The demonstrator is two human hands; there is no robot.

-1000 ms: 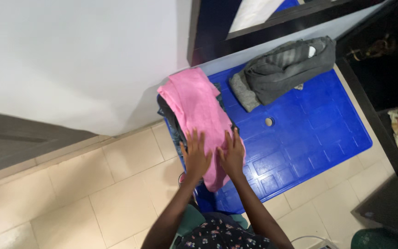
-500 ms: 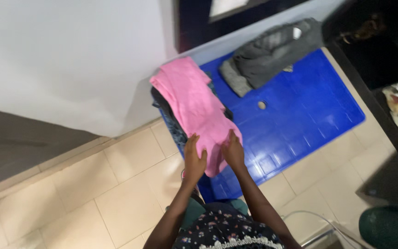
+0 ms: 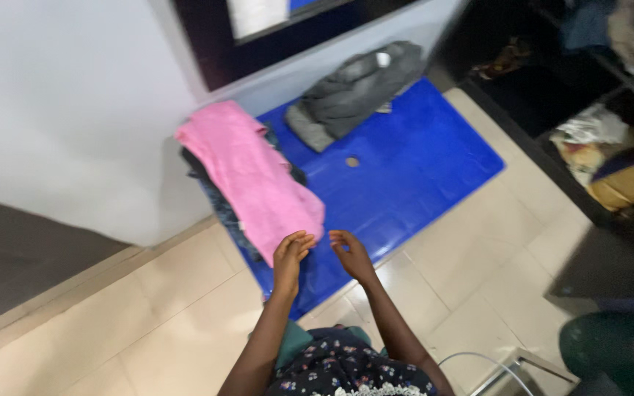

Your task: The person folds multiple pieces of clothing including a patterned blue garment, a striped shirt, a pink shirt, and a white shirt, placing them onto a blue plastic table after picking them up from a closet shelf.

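A folded pink cloth [image 3: 251, 176] lies on top of a stack of dark clothes [image 3: 218, 202] at the left end of a blue plastic table [image 3: 412, 169]. My left hand [image 3: 289, 253] hovers at the near end of the pink cloth, fingers curled and holding nothing. My right hand [image 3: 348, 253] is just to its right, above the table's near edge, fingers apart and empty. A crumpled grey garment [image 3: 357, 88] lies at the far side of the table.
A white wall stands to the left and a dark mirror frame [image 3: 207, 44] behind the table. Beige floor tiles [image 3: 148, 315] lie below. Dark shelves with bundled fabrics [image 3: 610, 161] are at the right. A metal chair frame [image 3: 511, 367] shows at the bottom right.
Both hands have lifted off the pink cloth and drawn back toward me. The view has swung so the table sits further left and the shelves appear at right.
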